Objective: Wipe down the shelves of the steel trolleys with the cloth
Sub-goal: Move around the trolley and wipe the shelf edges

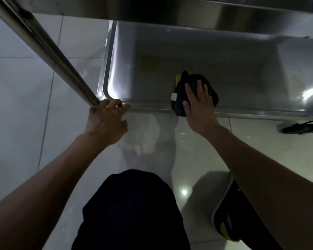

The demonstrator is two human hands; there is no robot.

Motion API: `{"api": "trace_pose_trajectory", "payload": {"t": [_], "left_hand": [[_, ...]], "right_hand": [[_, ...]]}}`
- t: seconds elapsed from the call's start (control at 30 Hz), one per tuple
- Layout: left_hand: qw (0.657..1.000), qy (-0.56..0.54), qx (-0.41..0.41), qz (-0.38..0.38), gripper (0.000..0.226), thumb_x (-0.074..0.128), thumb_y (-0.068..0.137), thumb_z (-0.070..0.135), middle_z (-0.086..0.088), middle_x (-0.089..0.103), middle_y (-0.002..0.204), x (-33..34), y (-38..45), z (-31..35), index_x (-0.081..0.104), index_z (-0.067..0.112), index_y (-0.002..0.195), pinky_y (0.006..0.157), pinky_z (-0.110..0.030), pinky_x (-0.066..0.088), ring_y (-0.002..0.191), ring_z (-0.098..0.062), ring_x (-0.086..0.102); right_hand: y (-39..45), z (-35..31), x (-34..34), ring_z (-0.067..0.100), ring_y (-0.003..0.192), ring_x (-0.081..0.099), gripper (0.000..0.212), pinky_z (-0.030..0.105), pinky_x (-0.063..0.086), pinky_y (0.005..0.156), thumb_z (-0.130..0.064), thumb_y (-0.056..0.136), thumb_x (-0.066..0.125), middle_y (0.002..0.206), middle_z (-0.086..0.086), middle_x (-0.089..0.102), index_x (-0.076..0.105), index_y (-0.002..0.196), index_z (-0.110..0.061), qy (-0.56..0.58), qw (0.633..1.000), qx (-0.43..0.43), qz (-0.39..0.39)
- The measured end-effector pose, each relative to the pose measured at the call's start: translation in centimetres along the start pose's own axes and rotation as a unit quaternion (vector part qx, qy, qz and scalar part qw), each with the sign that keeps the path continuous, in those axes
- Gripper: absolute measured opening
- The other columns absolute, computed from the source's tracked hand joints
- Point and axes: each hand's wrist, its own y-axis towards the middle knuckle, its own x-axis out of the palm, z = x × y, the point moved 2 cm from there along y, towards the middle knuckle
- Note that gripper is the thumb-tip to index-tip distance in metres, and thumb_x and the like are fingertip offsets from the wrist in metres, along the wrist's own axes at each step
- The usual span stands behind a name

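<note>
Wiping the bottom shelf [170, 56] of the steel trolley.

Dark cloth [197, 83] lies at the shelf's near edge under the right hand [199, 103], fingers straight, slightly spread. Left hand [107, 120] curls round the upright post [49, 49]. Faint smears farther in suggest the wipe remains incomplete.

Glossy pale floor tiles [22, 109]; a dark shoe [226, 210] rests on them.

The trolley's bottom shelf [170, 56] is brushed steel, smooth with a dull sheen and bright glare at its rounded corners. On its near rim lies a dark, soft, matt cloth [195, 83] with a yellow patch. Left of the shelf, the upright post [49, 49] is polished steel. Below it, the floor tiles [16, 105] are pale and glossy.
</note>
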Motion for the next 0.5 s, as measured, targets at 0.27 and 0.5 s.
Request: {"api": "trace_pose_trajectory", "payload": {"t": [0.27,0.5], "left_hand": [[0.999,-0.045,0.004,0.004,0.06,0.061,0.092,0.034,-0.008,0.048,0.137,-0.1,-0.3,-0.5,0.044,0.033,0.149,0.093,-0.049,0.048,0.131,-0.029,0.044],[0.998,-0.062,0.013,0.019,0.06,0.062,0.085,0.031,-0.002,0.051,0.139,0.3,-0.7,-0.9,0.048,0.02,0.142,0.084,-0.046,0.054,0.128,-0.024,0.046]], "right_hand": [[-0.2,0.2,-1.0,0.025,0.153,-0.002,0.05,0.046,0.008,0.124,-0.016,0.106,0.034,0.166,0.008,0.005,0.024,0.155,-0.014,0.146,0.989,-0.022,0.009],[2.5,-5.7,1.2,0.028,0.153,-0.005,0.049,0.045,0.005,0.122,-0.019,0.108,0.029,0.165,0.012,-0.002,0.02,0.156,-0.013,0.092,0.991,-0.073,-0.056]]}}
